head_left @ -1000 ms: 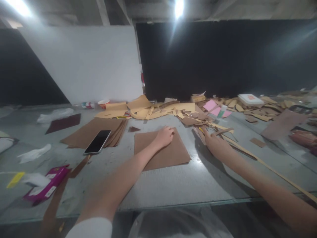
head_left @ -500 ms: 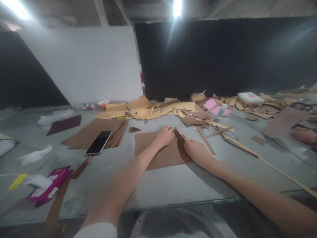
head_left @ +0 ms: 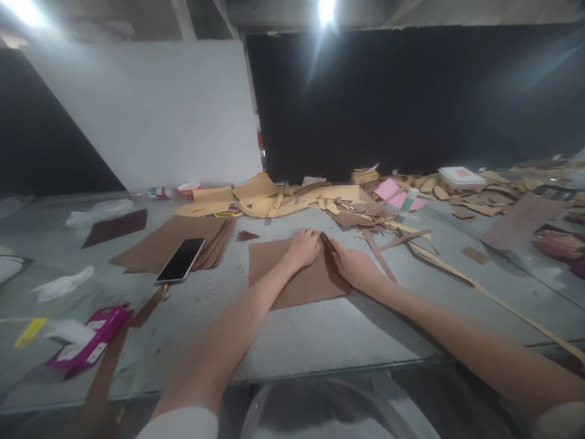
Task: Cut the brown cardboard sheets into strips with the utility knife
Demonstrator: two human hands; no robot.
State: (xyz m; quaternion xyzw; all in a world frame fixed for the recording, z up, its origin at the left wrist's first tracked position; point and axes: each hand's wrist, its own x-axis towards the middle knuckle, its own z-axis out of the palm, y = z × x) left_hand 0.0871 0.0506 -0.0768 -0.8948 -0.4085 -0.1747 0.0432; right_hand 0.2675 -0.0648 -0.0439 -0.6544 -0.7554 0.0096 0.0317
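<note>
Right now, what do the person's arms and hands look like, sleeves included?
Left hand and right hand gloveless, forearms bare. White fabric sleeve with rounded hem on left arm; pale fabric sleeve edge on right arm. No watches visible.

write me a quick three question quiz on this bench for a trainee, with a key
1. True or false: the right hand has nothing in it.
2. Multiple choice: seen from the wearer's side, where is the phone relative to the left hand? (a) to its left (b) to its right (c) underneath it
3. Fill in the blank, with a colour: the left hand rests on a flat ____ sheet.

Key:
1. False; it holds a slim dark tool.
2. a
3. brown
</note>
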